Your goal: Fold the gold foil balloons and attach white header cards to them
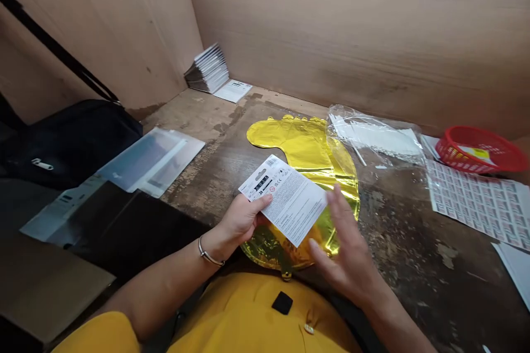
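My left hand (238, 220) pinches a white printed card (285, 198) covered in small text and symbols, holding it tilted above a gold foil balloon shaped like a foot (300, 146). The card hides the balloon's middle. My right hand (343, 245) hovers with fingers spread just beside the card, over the balloon's lower part. It holds nothing. The balloon lies flat on a worn wooden table (408, 231), close to my body.
Behind the balloon lies a clear plastic bag (375, 138) of white items. To the right are a red plastic basket (482, 150) and a printed label sheet (480, 204). A stack of cards (208, 69) stands in the far corner against wooden walls. A black bag (70, 143) sits left.
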`<action>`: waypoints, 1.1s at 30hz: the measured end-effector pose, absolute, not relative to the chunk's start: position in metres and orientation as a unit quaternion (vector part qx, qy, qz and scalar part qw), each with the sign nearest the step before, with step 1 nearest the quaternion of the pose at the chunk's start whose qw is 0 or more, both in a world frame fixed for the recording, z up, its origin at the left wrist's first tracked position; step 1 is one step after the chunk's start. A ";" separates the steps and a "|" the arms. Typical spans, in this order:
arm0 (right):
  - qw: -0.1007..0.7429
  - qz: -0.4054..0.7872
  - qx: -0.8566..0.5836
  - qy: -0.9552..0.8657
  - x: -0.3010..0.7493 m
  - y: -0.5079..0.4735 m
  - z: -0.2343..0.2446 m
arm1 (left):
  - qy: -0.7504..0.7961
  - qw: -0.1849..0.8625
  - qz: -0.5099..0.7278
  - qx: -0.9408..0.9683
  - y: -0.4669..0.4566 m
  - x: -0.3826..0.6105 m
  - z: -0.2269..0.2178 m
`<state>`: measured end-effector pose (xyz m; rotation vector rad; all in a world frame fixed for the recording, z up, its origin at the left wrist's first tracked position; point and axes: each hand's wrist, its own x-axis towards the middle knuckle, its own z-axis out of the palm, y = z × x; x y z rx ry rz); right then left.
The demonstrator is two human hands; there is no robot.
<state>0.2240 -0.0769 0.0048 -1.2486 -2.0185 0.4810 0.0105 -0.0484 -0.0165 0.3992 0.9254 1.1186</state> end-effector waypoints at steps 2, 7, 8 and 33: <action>0.406 0.378 -0.530 -0.641 0.218 -0.075 0.002 | 0.430 0.713 0.529 0.165 -0.052 0.014 -0.021; 0.406 0.627 -0.530 -0.400 0.189 -0.060 -0.012 | 0.420 0.671 0.546 0.274 -0.056 0.019 -0.028; 0.418 0.611 -0.550 -0.387 0.189 -0.057 -0.014 | 0.444 0.637 0.527 0.346 -0.053 0.006 -0.027; 0.423 0.545 -0.649 -0.320 0.224 -0.043 -0.022 | 0.836 0.000 0.229 0.499 0.002 -0.281 -0.033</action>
